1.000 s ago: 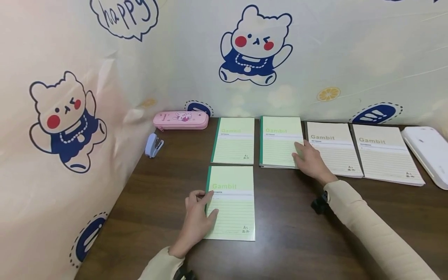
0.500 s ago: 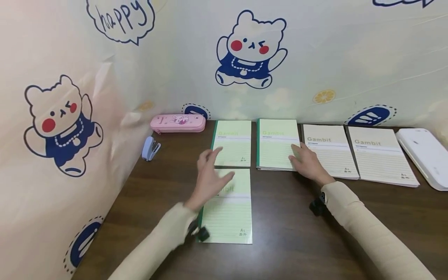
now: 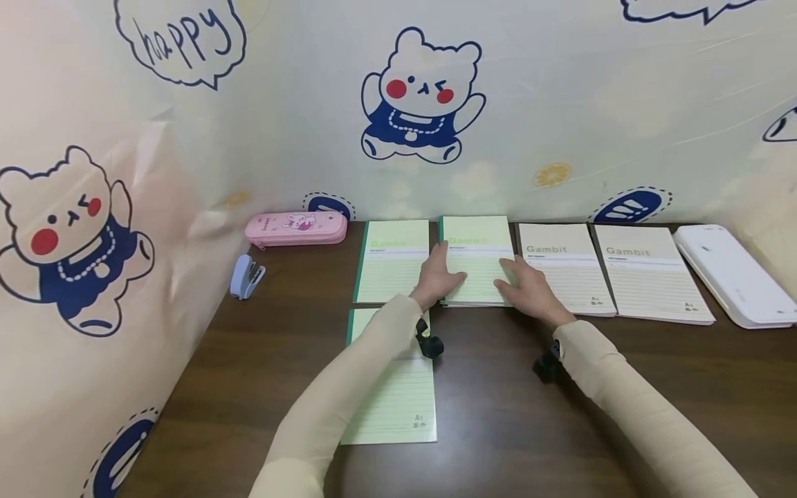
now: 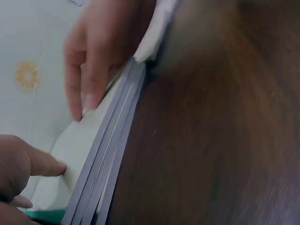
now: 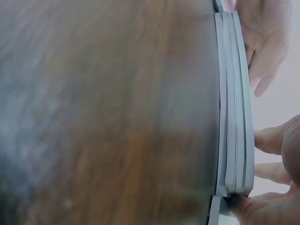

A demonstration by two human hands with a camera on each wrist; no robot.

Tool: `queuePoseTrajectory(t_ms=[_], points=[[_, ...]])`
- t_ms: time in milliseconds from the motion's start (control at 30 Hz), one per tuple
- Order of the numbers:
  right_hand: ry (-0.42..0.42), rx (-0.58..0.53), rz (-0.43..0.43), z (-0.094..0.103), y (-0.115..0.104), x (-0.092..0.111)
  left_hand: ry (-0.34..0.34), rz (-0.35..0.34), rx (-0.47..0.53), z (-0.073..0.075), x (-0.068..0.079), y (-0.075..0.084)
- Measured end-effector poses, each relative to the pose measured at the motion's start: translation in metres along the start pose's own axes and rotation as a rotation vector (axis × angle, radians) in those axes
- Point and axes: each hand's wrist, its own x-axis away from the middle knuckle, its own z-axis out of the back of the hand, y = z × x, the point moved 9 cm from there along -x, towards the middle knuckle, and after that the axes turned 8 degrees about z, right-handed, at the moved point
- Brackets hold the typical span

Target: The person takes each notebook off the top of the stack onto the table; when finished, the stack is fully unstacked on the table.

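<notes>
A stack of green-covered notebooks (image 3: 479, 287) lies at the middle back, its page edges showing in both wrist views. My left hand (image 3: 434, 279) is at the stack's left edge, thumb on the top cover and fingers extended forward. On the right edge rests my right hand (image 3: 530, 290), some fingertips on the cover. In the right wrist view one right fingertip (image 5: 241, 206) reaches into the gap beside the stack. A single green notebook (image 3: 394, 277) lies just left, and another green notebook (image 3: 398, 408) is nearer me, partly covered by my left sleeve.
Two beige notebooks or piles, the nearer beige one (image 3: 566, 277) and the farther beige one (image 3: 654, 283), lie right of the stack. Beyond them is a white flat case (image 3: 737, 277). At the left are a pink pencil case (image 3: 296, 229) and a blue stapler (image 3: 247, 277).
My left hand has left the near green notebook and moved forward and right to the green stack's left edge. My right hand stays at the stack's right edge. The head view has shifted slightly.
</notes>
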Motion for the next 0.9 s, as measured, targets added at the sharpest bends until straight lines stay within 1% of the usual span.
queuePoseTrajectory(t_ms=[133,400,633,767,833,900], points=[[0.002,0.008,-0.025,-0.001,0.0,-0.001,0.025,0.001,-0.008,-0.002,-0.002,0.0],[0.003,0.018,-0.06,0.001,0.003,-0.003,0.03,0.008,-0.005,-0.003,-0.002,0.0],[0.02,0.025,-0.096,0.004,0.006,-0.007,0.04,-0.002,-0.021,0.001,0.0,0.003],[0.032,-0.031,-0.165,0.009,0.015,-0.009,0.031,0.0,0.004,0.0,0.001,0.002],[0.036,-0.086,-0.203,0.013,0.022,-0.008,0.02,-0.005,0.023,-0.001,0.002,0.0],[0.039,-0.138,-0.229,0.017,0.025,-0.007,0.012,-0.024,0.044,-0.002,0.002,-0.001]])
